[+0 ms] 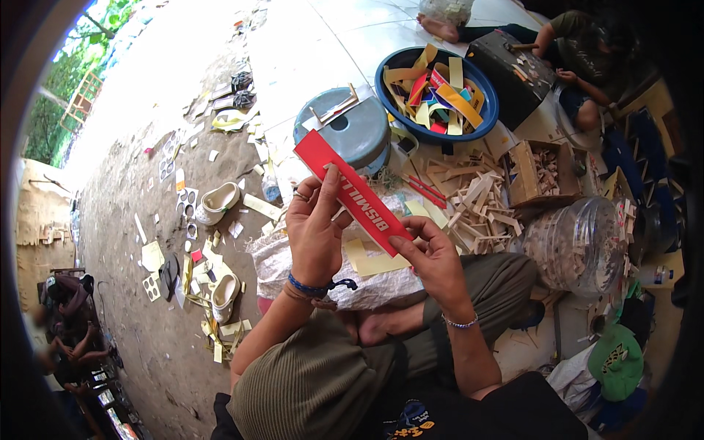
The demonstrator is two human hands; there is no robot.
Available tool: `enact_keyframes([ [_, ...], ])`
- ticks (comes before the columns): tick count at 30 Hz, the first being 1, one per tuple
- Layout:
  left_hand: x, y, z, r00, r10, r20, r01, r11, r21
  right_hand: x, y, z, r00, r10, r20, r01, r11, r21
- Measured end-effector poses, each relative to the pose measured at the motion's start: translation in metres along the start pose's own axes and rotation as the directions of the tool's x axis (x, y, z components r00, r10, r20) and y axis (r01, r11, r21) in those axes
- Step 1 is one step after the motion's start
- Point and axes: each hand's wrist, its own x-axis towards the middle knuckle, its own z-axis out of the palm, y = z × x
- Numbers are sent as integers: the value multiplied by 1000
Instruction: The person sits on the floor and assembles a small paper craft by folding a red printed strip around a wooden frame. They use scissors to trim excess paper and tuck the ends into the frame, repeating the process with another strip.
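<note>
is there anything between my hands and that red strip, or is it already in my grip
Nothing stands between them. The left hand grips the red strip around its middle, and the right hand pinches its lower end. The strip is held up in the air, above the white sack in front of your lap.

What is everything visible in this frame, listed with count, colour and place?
strip: one, red with white print, held in both hands, centre
basin: one, blue, holding coloured strips, top centre
stool: one, grey-blue plastic, behind the strip
wooden sticks: a pile, pale, right of centre
jar: one, clear plastic, lying right
wooden box: one, brown, above the jar
clogs: two, cream, on the ground left
cap: one, green, lower right
co-worker: one, seated, top right
left hand: fingers gripping the strip's middle
right hand: fingers pinching the strip's lower end
</note>
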Motion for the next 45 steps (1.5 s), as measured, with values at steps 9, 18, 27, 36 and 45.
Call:
enact_keyframes([
  [9,1,4,0,1000,-14,-1,14,1000,15,1,1,-3,1000,-6,8,6,999,-45],
  [18,0,8,1,999,-31,-23,32,998,47,3,4,-5,998,-13,55,15,999,-36],
  [27,0,5,7,999,-28,-23,30,996,87,4,7,-6,999,-28,36,29,1000,-12],
  [36,1,2,5,999,-14,-37,18,992,127,4,6,-6,1000,-17,26,18,1000,-20],
  [45,0,3,8,1000,-1,-21,3,991,131,4,8,-7,1000,-12,27,13,1000,-18],
])
